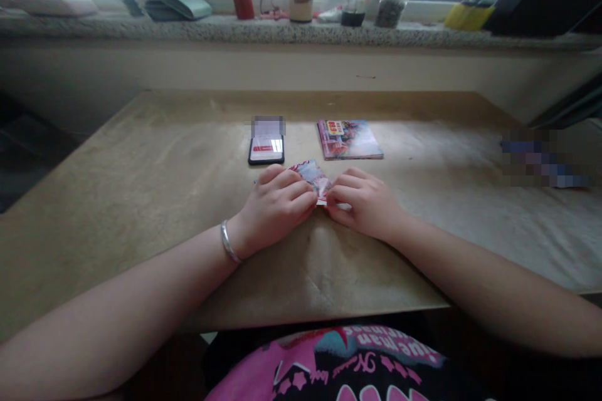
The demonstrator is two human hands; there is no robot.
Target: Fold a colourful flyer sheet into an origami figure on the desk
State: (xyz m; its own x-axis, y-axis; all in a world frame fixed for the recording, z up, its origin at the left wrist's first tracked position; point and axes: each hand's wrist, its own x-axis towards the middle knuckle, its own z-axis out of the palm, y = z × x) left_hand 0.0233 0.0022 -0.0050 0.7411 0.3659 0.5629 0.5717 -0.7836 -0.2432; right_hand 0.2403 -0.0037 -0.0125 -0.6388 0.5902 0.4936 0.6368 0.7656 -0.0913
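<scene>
Tabletop [141, 200], left hand [282, 197] and right hand [365, 203] pinching printed paper [309, 170]; booklet [360, 143], yellow label [335, 128] with digits

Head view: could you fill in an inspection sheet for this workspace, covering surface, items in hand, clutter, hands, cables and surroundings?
Surface: tan tabletop, with light glare and faint creases.
Job's things: small printed piece, partly covered by the fingers.
Clutter: phone, screen lit; flat printed pack right of it; bluish strip at far right, partly pixelated.
Hands: left hand and right hand both grip the printed piece; bracelet on the left wrist.
Cables: nothing seen on the table.
Surroundings: speckled windowsill holding a red bottle and other containers; barred windows behind.
</scene>
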